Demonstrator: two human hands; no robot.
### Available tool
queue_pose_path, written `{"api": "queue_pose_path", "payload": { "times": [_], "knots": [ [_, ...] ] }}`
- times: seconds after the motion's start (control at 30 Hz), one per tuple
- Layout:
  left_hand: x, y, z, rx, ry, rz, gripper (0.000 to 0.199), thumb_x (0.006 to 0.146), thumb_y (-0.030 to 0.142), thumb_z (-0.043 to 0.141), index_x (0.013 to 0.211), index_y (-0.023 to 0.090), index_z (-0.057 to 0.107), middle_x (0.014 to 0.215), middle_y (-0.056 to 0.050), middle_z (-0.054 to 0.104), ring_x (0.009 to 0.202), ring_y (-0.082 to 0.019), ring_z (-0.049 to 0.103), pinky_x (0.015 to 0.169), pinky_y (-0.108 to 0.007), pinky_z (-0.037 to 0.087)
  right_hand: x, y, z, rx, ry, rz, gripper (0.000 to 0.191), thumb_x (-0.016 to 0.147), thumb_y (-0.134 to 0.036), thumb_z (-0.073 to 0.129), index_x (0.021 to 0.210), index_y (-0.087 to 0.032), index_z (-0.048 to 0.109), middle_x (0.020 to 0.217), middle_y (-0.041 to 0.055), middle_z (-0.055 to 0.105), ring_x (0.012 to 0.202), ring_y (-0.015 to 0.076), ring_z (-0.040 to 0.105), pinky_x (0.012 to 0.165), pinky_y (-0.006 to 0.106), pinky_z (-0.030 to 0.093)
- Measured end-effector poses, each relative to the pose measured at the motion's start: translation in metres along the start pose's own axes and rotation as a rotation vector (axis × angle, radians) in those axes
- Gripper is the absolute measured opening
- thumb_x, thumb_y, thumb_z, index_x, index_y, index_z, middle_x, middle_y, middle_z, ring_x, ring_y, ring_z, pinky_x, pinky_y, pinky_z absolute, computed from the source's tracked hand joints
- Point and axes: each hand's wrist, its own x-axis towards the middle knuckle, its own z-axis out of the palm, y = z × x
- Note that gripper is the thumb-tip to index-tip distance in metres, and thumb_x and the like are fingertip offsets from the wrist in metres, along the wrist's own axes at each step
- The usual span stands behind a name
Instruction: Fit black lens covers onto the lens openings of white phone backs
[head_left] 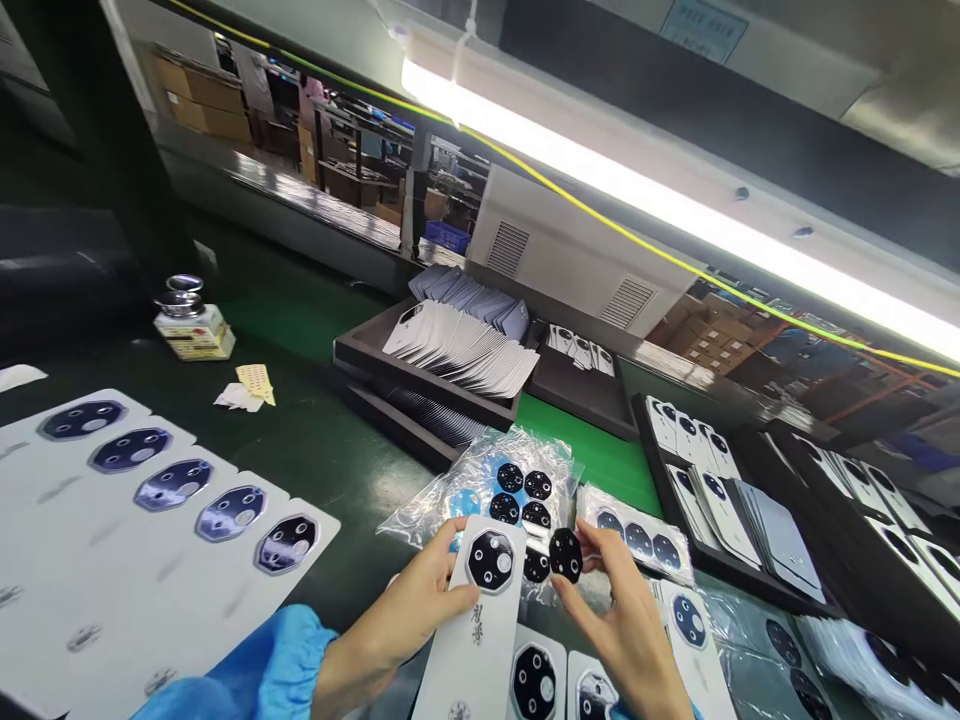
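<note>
My left hand (409, 605) grips a white phone back panel (480, 680) by its upper left edge, thumb on its face. The panel carries a black octagonal camera area and dark lettering. Beside its upper right corner, my right hand (626, 625) pinches a black camera lens cover (565, 556) with several holes between thumb and fingers. The cover is apart from the panel's camera area. Behind both hands lies a clear plastic bag (480, 470) with several similar black covers on it. Below, more white panels (535, 680) lie side by side, partly hidden by my hands.
Several white panels (150, 560) lie overlapped at left. A dark tray (352, 350) holds many standing panels; another panel tray (652, 440) is at right. A small box (195, 335) with shiny round metal pieces stands at far left. A lamp (600, 160) hangs above.
</note>
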Motion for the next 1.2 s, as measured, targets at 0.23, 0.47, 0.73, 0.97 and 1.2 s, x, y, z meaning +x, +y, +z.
{"api": "queue_pose_path", "payload": {
  "times": [0.23, 0.47, 0.73, 0.97, 1.2],
  "knots": [
    [0.024, -0.009, -0.001, -0.023, -0.011, -0.012, 0.077, 0.069, 0.03, 0.075, 0.134, 0.023, 0.034, 0.098, -0.005, 0.069, 0.082, -0.021, 0.067, 0.073, -0.03, 0.05, -0.024, 0.012, 0.004, 0.116, 0.001, 0.059, 0.034, 0.089, -0.031, 0.055, 0.123, -0.027, 0.05, 0.109, 0.0075, 0.055, 0.084, 0.0201, 0.06, 0.073, 0.032, 0.054],
    [0.027, -0.003, 0.001, -0.108, 0.0, -0.066, 0.093, 0.069, 0.028, 0.076, 0.144, 0.024, 0.022, 0.095, -0.006, 0.071, 0.076, -0.019, 0.068, 0.069, -0.027, 0.05, -0.031, 0.021, 0.026, 0.393, 0.123, 0.196, 0.033, 0.091, -0.041, 0.053, 0.124, -0.033, 0.053, 0.107, 0.0042, 0.052, 0.073, 0.0158, 0.055, 0.078, 0.033, 0.052],
    [0.027, -0.001, -0.001, -0.157, -0.03, -0.1, 0.094, 0.07, 0.029, 0.078, 0.146, 0.024, 0.023, 0.101, -0.008, 0.072, 0.081, -0.023, 0.069, 0.071, -0.03, 0.05, -0.041, 0.037, 0.035, 0.645, 0.09, 0.366, 0.045, 0.091, -0.051, 0.049, 0.128, -0.026, 0.054, 0.124, 0.0113, 0.056, 0.104, 0.0278, 0.061, 0.082, 0.038, 0.054],
    [0.03, -0.017, -0.005, -0.083, 0.032, 0.027, 0.102, 0.066, 0.039, 0.081, 0.147, 0.025, 0.021, 0.113, -0.012, 0.066, 0.09, -0.026, 0.067, 0.078, -0.035, 0.052, -0.042, 0.057, 0.041, 0.746, 0.039, 0.312, 0.039, 0.092, -0.05, 0.049, 0.125, -0.03, 0.058, 0.119, 0.0077, 0.059, 0.094, 0.0232, 0.063, 0.08, 0.035, 0.055],
    [0.031, -0.027, -0.011, -0.043, 0.023, 0.066, 0.107, 0.068, 0.044, 0.078, 0.15, 0.023, 0.014, 0.115, -0.014, 0.064, 0.095, -0.028, 0.066, 0.082, -0.04, 0.052, -0.035, 0.036, 0.042, 0.568, 0.087, 0.287, 0.035, 0.095, -0.049, 0.044, 0.121, -0.032, 0.06, 0.106, 0.0038, 0.058, 0.087, 0.0192, 0.059, 0.079, 0.032, 0.052]
  ]
}}
